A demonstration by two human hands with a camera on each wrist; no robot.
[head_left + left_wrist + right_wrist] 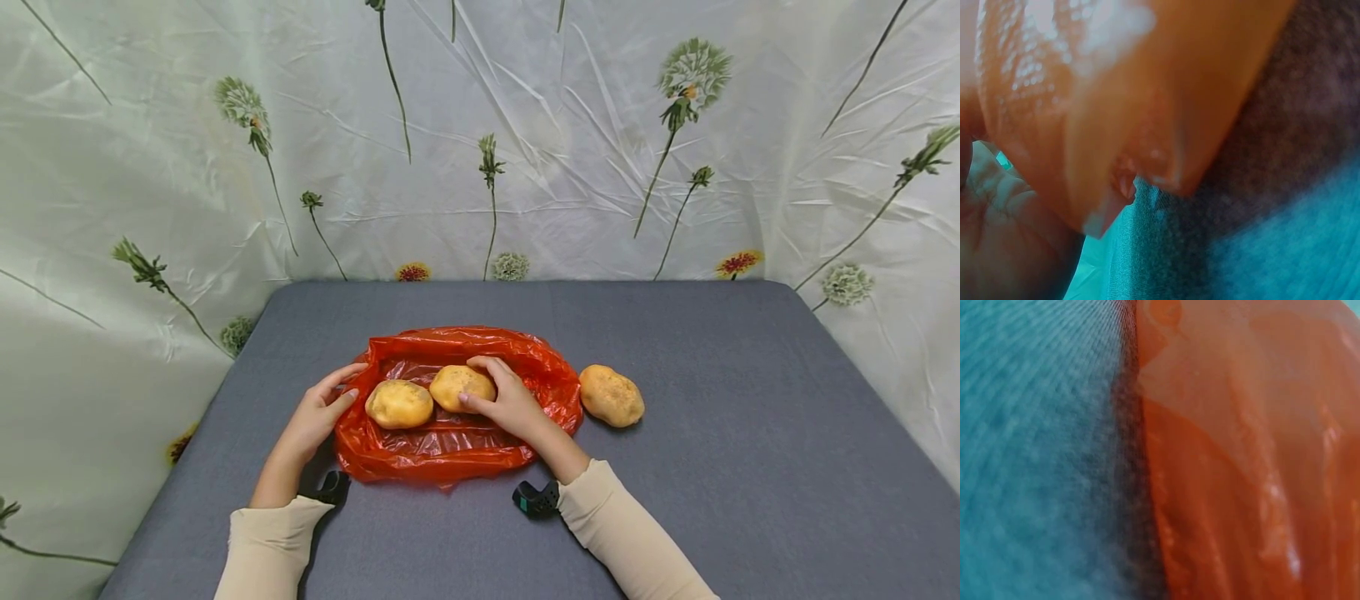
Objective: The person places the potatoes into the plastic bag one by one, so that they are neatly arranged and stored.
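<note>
A red plastic bag lies spread open on the grey table, its rim standing up around two potatoes. The left potato sits inside near my left hand, whose thumb and fingers hold the bag's left edge. My right hand reaches over the bag's right side and grips the other potato between thumb and fingers. These two potatoes sit side by side. In the left wrist view, the bag covers much of the palm. The right wrist view shows only the bag's side and table cloth.
A third potato lies on the grey table, just outside the bag's right end. Behind the table hangs a pale curtain with a dandelion print. Dark wrist straps sit near the sleeves.
</note>
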